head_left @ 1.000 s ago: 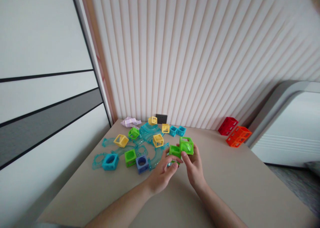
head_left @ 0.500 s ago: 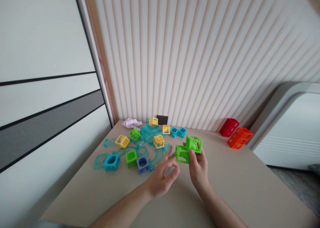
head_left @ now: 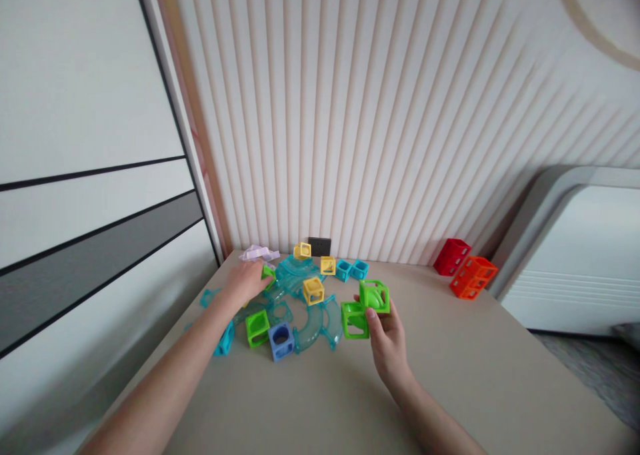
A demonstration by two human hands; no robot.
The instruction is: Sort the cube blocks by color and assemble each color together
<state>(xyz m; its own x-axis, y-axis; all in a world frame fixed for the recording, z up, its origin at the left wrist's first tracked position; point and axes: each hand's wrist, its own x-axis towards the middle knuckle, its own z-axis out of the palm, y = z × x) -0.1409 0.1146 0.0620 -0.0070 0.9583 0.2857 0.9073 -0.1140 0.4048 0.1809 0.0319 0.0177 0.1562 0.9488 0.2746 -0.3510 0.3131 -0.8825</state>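
A: What is the right hand (head_left: pixel 387 345) doing?

B: It holds two green cube blocks (head_left: pixel 365 308) that look stuck together, one a step higher than the other. The fingers are curled snug around them, thumb in front, so the pair stays up just above the table (head_left: pixel 450 375), near the middle of it. I think the grip is tight so that they don't come apart.

A: And the left hand (head_left: pixel 245 280)?

B: It is stretched far out to the pile of blocks at the back left. The fingers bend down over a small green cube (head_left: pixel 269 274) and touch it. I can't tell if they really have hold of it, because the hand hides most of it.

A: What else is in the pile?

B: See-through teal track pieces (head_left: pixel 315 318), curved like little roads, lie flat on the table. On and beside them sit some yellow cubes (head_left: pixel 313 290), another green cube (head_left: pixel 257 327) and a dark blue cube (head_left: pixel 281 340). Two small teal cubes (head_left: pixel 351 269) stand side by side near the wall, and a pale purple piece (head_left: pixel 257 253) lies at the back corner.

A: Anything away from the pile?

B: Yes. Red and orange blocks (head_left: pixel 466 267) stand together well off to the right, by the striped wall (head_left: pixel 375 108). A little black box (head_left: pixel 319 246) leans on that wall behind the pile.
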